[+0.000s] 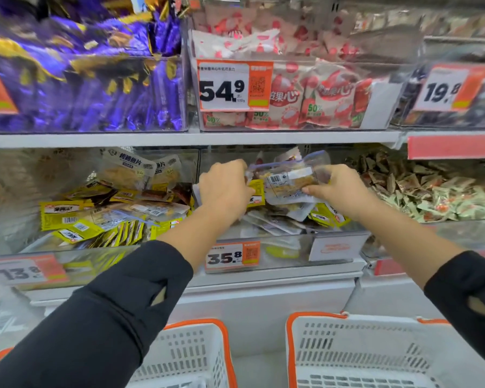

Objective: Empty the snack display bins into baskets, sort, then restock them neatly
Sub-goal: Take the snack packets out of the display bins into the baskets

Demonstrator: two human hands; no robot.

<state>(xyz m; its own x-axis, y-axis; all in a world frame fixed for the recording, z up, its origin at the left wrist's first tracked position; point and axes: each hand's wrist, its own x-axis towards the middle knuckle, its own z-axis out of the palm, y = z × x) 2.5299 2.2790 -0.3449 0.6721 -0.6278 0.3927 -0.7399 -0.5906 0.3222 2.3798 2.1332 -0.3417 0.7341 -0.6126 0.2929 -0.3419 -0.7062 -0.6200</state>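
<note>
Gripping a clear snack packet [289,180] above the 35.8 price tag [233,256], left hand [224,189] and right hand [338,191] pinch opposite edges; likely light, crinkly, slippery.

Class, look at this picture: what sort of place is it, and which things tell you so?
Most likely a shop's snack aisle: orange-and-white price tags, clear plastic display bins full of packets, and white shopping baskets with orange rims below.

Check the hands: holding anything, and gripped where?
Both hands grip one bunch of clear snack packets above the middle bin: left hand at its left end, right hand at its right edge.
</note>
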